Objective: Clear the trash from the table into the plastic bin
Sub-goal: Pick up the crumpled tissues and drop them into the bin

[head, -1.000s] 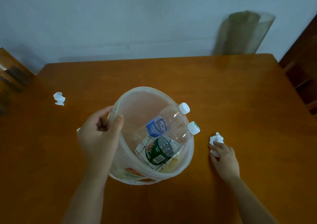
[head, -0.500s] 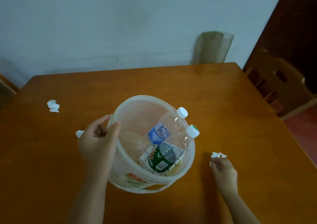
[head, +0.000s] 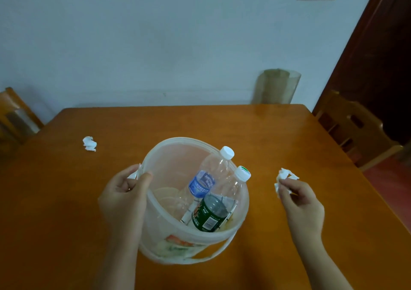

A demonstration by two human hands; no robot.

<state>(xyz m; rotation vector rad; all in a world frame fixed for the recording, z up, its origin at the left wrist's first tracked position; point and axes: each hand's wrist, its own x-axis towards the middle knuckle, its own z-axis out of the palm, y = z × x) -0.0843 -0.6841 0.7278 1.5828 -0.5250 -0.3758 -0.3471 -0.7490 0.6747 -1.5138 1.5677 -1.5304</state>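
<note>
A translucent plastic bin (head: 178,154) stands on the wooden table (head: 278,138). Inside it lean two clear bottles with white caps (head: 220,165), beside a green-labelled bottle (head: 209,214) and a carton. My left hand (head: 124,198) grips the bin's left rim, thumb inside. My right hand (head: 302,203) is raised to the right of the bin, pinching a crumpled white tissue (head: 285,177) in its fingertips. Another crumpled tissue (head: 89,143) lies on the table at the far left. A small white scrap (head: 133,175) shows behind my left fingers.
Wooden chairs stand at the left edge (head: 13,116) and the right edge (head: 355,129) of the table. A rolled translucent sheet (head: 277,86) leans against the wall behind the table. A dark door (head: 378,56) is at the right.
My right hand has lifted the tissue off the table and now holds it up. The view has tilted upward, showing more wall. My left hand stays on the bin rim.
</note>
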